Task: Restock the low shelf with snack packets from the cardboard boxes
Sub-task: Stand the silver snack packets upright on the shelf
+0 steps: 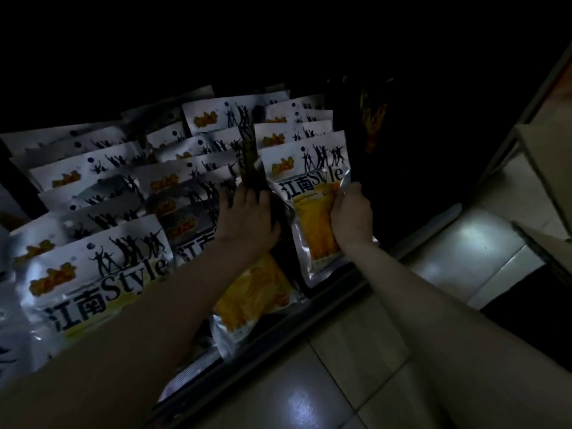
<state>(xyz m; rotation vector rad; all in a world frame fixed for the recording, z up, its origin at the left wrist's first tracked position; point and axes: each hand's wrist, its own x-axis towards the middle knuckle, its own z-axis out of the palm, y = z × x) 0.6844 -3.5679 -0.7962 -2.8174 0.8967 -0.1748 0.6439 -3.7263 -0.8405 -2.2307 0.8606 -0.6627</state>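
Silvery front snack packet (312, 209) pinched at right edge by right hand (351, 216), upright in low shelf (356, 292) row; left hand (247, 218) flat, steadying neighbours. Slick foil: likely slip, row toppling forward.

**Foil, board and tile by the low shelf**

The snack packets (102, 274) on the low shelf (334, 292) look like glossy silvery foil-plastic with clear, shiny lower panels; light glints off their creased faces. Right of the shelf, the floor tiles (473, 255) are smooth and polished, throwing bright reflections. Further right of the shelf, the cardboard boxes (551, 174) appear matt, plain brown board.
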